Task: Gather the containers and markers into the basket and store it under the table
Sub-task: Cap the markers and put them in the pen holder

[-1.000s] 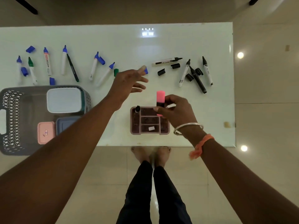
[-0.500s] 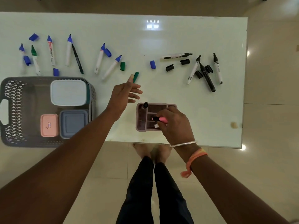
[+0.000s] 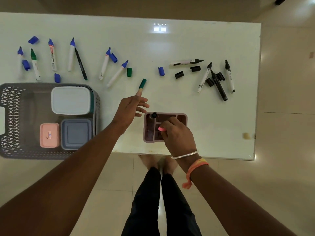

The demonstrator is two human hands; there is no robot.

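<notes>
Basket (image 3: 10, 103): It sat at the table's left end and already held 3 lidded containers (image 3: 70, 100).
Blue and green markers (image 3: 52, 55): These lay uncapped behind the basket, with loose caps beside them.
Your left hand (image 3: 131, 108): The fingers were stretched out and held nothing. The forefinger pointed at a green cap (image 3: 142, 83); whether it touched is unclear.
Organiser (image 3: 148, 133): It stood at the near edge, outside the basket.
Your right hand (image 3: 177, 133): It pinched a pink highlighter (image 3: 161, 128) down inside the organiser.
Black markers (image 3: 219, 86): These lay scattered and uncapped to the right.
Remaining: Nearly every marker, the organiser, and stowing the basket.
Change: 1 second earlier you held the highlighter upright above the organiser.
</notes>
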